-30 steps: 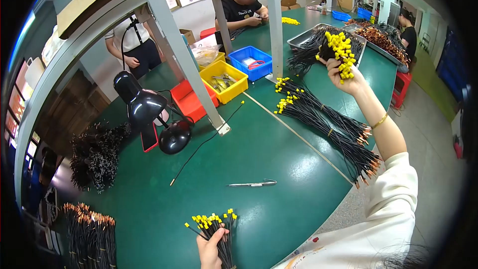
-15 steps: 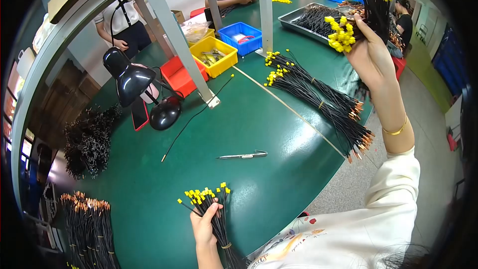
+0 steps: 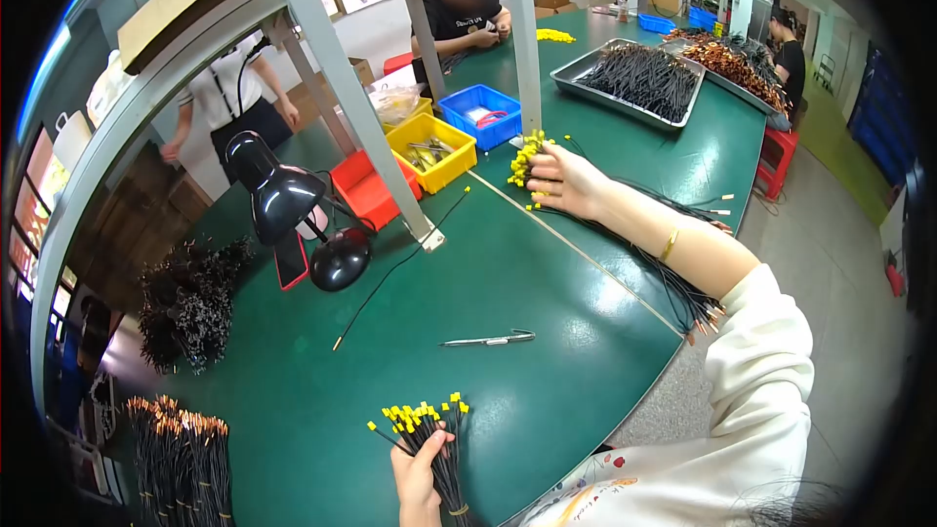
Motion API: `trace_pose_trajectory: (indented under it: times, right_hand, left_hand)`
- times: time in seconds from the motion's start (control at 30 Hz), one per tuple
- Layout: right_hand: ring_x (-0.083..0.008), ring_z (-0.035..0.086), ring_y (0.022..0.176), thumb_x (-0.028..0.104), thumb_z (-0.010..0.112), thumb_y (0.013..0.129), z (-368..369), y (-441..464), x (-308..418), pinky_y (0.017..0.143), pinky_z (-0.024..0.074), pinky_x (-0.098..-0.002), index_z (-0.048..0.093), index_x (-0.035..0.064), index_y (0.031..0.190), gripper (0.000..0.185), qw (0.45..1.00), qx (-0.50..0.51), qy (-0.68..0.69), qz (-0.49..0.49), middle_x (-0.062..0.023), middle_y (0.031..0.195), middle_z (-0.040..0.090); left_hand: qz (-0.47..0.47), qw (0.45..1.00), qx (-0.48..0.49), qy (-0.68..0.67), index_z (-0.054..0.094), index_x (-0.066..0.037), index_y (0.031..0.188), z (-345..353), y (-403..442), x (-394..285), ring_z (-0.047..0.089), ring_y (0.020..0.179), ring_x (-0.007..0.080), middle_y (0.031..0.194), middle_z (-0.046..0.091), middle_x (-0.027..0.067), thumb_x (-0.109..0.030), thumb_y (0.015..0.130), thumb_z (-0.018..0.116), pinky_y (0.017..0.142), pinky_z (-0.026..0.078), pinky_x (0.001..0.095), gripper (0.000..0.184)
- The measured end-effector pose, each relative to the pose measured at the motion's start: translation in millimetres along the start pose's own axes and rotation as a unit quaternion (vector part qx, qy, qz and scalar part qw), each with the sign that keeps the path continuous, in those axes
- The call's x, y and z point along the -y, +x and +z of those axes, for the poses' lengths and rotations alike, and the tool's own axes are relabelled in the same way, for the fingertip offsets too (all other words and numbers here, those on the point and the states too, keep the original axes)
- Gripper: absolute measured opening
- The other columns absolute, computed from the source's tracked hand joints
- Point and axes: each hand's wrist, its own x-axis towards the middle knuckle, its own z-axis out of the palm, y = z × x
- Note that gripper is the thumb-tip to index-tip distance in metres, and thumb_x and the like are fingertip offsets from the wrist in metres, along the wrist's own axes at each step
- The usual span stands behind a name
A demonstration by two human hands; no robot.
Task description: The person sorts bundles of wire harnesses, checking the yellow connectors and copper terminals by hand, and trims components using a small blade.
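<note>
In the head view my left hand (image 3: 418, 476) is closed around a bundle of black cables (image 3: 447, 473) with yellow connectors at the upper end. A band ties that bundle near the bottom edge. Farther up the table, my right hand (image 3: 571, 181) lies over the yellow ends of more black cables (image 3: 673, 283), its fingers stretched and slightly apart. Yellow connectors (image 3: 522, 164) show beside its fingertips. My forearm hides much of these cables, whose copper ends stick out near the table's right edge.
A single cable (image 3: 395, 273) and a pen (image 3: 488, 340) lie mid-table. A black lamp (image 3: 283, 200), a red bin (image 3: 366, 190), a yellow bin (image 3: 459, 161) and a blue bin (image 3: 498, 127) stand left of a metal post. Cable trays (image 3: 634, 83) are behind; two people (image 3: 459, 24) face the table.
My right hand has come down and left from its raised position, where it held yellow-ended cables, to the bundles on the table. My left hand still grips its bundle. The view has shifted slightly.
</note>
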Motion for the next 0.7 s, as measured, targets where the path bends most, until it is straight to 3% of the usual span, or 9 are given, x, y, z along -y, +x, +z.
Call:
trace_pose_trajectory:
  times: [0.1,0.13,0.17,0.23,0.27,0.33,0.5,0.57,0.7]
  right_hand:
    - [-0.0264,0.040,0.108,0.051,0.049,0.075,-45,27,22,0.088,0.0350,-0.0378,0.044,0.0033,0.113,0.061,0.902,0.056,-0.376,-0.204,-0.0156,0.121,0.039]
    - [-0.0264,0.040,0.108,0.051,0.049,0.075,-61,30,25,0.088,0.0350,-0.0378,0.044,0.0033,0.113,0.061,0.903,0.050,-0.375,-0.204,-0.0156,0.121,0.039]
    - [-0.0266,0.039,0.110,0.052,0.051,0.073,-78,32,31,0.089,0.0348,-0.0374,0.045,0.0045,0.113,0.062,0.814,0.010,-0.524,-0.251,-0.0154,0.121,0.039]
    - [-0.0271,0.036,0.113,0.054,0.054,0.069,-110,37,37,0.090,0.0343,-0.0365,0.046,0.0069,0.113,0.065,0.556,-0.073,-0.768,-0.311,-0.0149,0.121,0.040]
    - [-0.0271,0.036,0.113,0.054,0.054,0.069,-125,50,27,0.090,0.0343,-0.0365,0.046,0.0069,0.113,0.065,0.553,-0.084,-0.770,-0.307,-0.0149,0.121,0.040]
    - [-0.0285,0.037,0.113,0.053,0.058,0.063,-165,75,2,0.089,0.0354,-0.0377,0.045,0.0082,0.114,0.070,0.722,-0.029,-0.645,-0.249,-0.0159,0.117,0.044]
    - [-0.0292,0.048,0.101,0.046,0.060,0.064,-127,49,-13,0.085,0.0383,-0.0370,0.045,0.0052,0.112,0.065,0.619,-0.143,-0.729,-0.256,-0.0183,0.107,0.051]
    - [-0.0257,0.051,0.094,0.033,0.062,0.066,-111,45,-20,0.080,0.0415,-0.0359,0.047,0.0082,0.107,0.051,0.550,-0.242,-0.766,-0.229,-0.0113,0.098,0.055]
    - [-0.0237,0.052,0.089,0.030,0.064,0.065,-112,49,-27,0.074,0.0419,-0.0348,0.051,0.0062,0.093,0.038,0.549,-0.281,-0.729,-0.299,-0.0104,0.090,0.055]
  left_hand:
    - [-0.012,1.000,0.012,0.004,0.056,0.002,0.084,-3,-1,1,0.053,0.054,0.0105,0.068,0.059,0.0088,0.000,0.072,0.056,0.050,0.042,0.0196,0.012]
    - [-0.015,1.000,0.017,0.007,0.056,0.002,0.084,-4,-2,1,0.053,0.054,0.0105,0.068,0.059,0.0088,0.000,0.072,0.056,0.050,0.042,0.0196,0.012]
    - [-0.007,1.000,0.016,0.010,0.056,0.002,0.084,-5,-3,1,0.053,0.054,0.0107,0.068,0.059,0.0090,0.000,0.072,0.056,0.050,0.042,0.0197,0.012]
    - [0.006,1.000,0.020,0.015,0.055,0.002,0.084,-4,-5,0,0.053,0.053,0.0111,0.068,0.058,0.0094,0.000,0.073,0.055,0.050,0.043,0.0199,0.012]
    - [0.003,0.999,0.031,0.014,0.055,0.002,0.084,-2,-6,-3,0.053,0.053,0.0111,0.068,0.058,0.0094,0.000,0.073,0.055,0.050,0.043,0.0199,0.012]
    - [-0.039,0.999,0.010,0.018,0.052,0.000,0.088,1,-9,-10,0.052,0.058,0.0117,0.072,0.057,0.0068,0.003,0.072,0.056,0.053,0.041,0.0207,0.016]
    - [-0.079,0.996,-0.027,0.031,0.051,-0.002,0.091,9,-13,-10,0.050,0.062,0.0112,0.076,0.055,0.0048,0.003,0.073,0.055,0.054,0.040,0.0204,0.019]
    - [-0.079,0.996,-0.008,0.045,0.051,-0.002,0.091,9,-12,-6,0.049,0.062,0.0111,0.076,0.055,0.0046,0.003,0.073,0.055,0.055,0.040,0.0203,0.019]
    - [-0.064,0.996,-0.002,0.063,0.051,-0.002,0.091,10,-14,-9,0.049,0.062,0.0108,0.077,0.054,0.0042,0.002,0.074,0.054,0.055,0.039,0.0200,0.018]
